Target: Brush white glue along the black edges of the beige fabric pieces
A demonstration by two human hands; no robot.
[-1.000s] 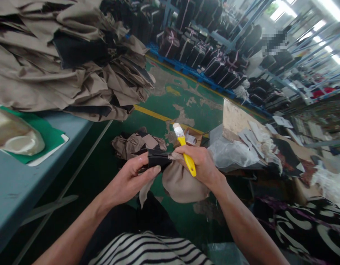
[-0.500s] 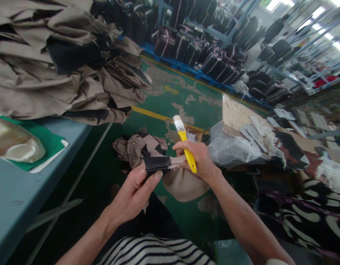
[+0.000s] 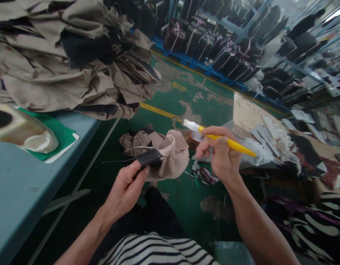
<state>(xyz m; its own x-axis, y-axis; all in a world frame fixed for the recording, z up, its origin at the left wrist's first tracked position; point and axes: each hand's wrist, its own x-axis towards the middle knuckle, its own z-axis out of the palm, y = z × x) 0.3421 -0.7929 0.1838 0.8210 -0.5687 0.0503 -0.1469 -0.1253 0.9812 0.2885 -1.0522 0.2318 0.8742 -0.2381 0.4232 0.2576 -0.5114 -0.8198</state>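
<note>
My left hand (image 3: 131,184) pinches the black edge strip (image 3: 150,158) of a beige fabric piece (image 3: 175,158), thumb on top. The fabric hangs out to the right of that hand in a rounded fold. My right hand (image 3: 225,156) is closed around a paintbrush with a yellow handle (image 3: 243,148). Its bristles (image 3: 190,125), whitish and coated, point up and left. The brush is apart from the fabric, above and to its right.
A blue-grey table (image 3: 73,127) at left bears a heap of beige and black fabric (image 3: 84,81) and a cut-open plastic container (image 3: 26,127) on a green sheet. More fabric (image 3: 139,140) lies low beyond my hands. Scraps and boards (image 3: 247,114) are piled at right.
My right hand has let go of the fabric and moved right and away with the brush, which now tilts flatter. My left hand still holds the black strip, and the fabric has swung upward.
</note>
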